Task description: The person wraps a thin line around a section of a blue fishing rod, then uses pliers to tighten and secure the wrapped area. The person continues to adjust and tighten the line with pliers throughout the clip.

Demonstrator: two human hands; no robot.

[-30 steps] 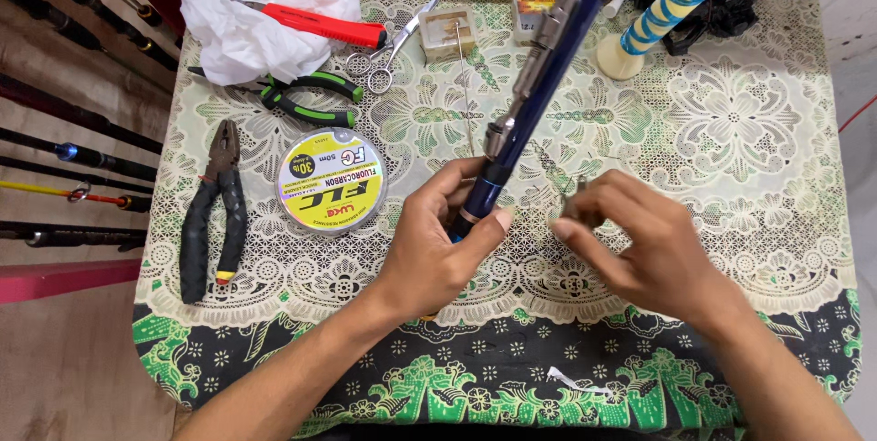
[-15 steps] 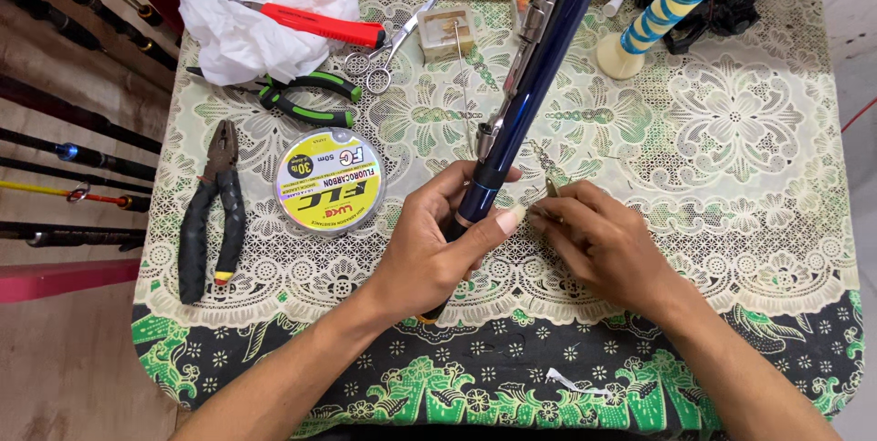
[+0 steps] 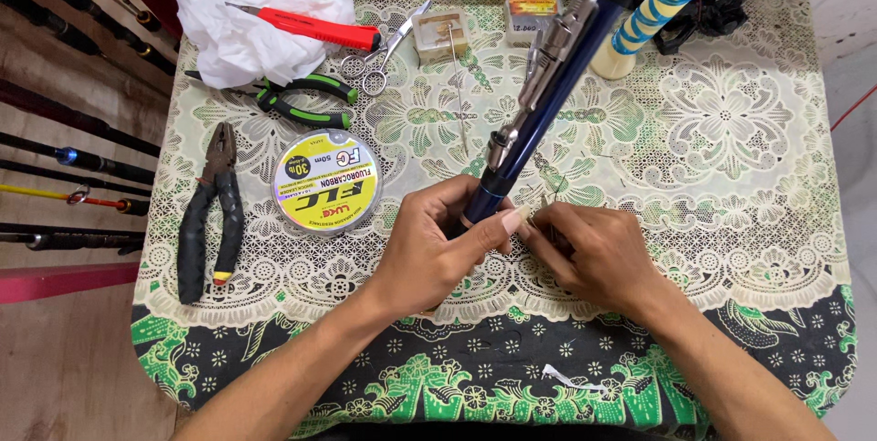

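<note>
1. Rod [image 3: 548,85]: dark blue shaft w/ silver metal fittings along it, runs from mid-surface up and right, out of view at top edge. Lower end sits in left hand [image 3: 438,254].
2. Left hand: fingers curled shut round rod's lower end, thumb on top.
3. Right hand [image 3: 594,254]: just beside left, touching it at thumb tip; fingers pinched together near rod end. Whether they have hold of anything: can't tell, too small.
4. Surface [image 3: 749,158]: lace cloth over green-patterned cloth.
5. Left of hands: yellow line spool [image 3: 326,182], lying flat; black pliers [image 3: 210,213] further left.
6. Above spool: green pliers [image 3: 297,99], scissors [image 3: 384,57], red knife [image 3: 306,28] on white cloth [image 3: 247,26].
7. Top right: cream tube w/ blue stripes [image 3: 653,7], close behind rod.
8. Count: 1 rod in hand, 2 pliers, 1 spool, 1 scissors, 1 knife.
9. Nothing lies between hands and rod.
</note>
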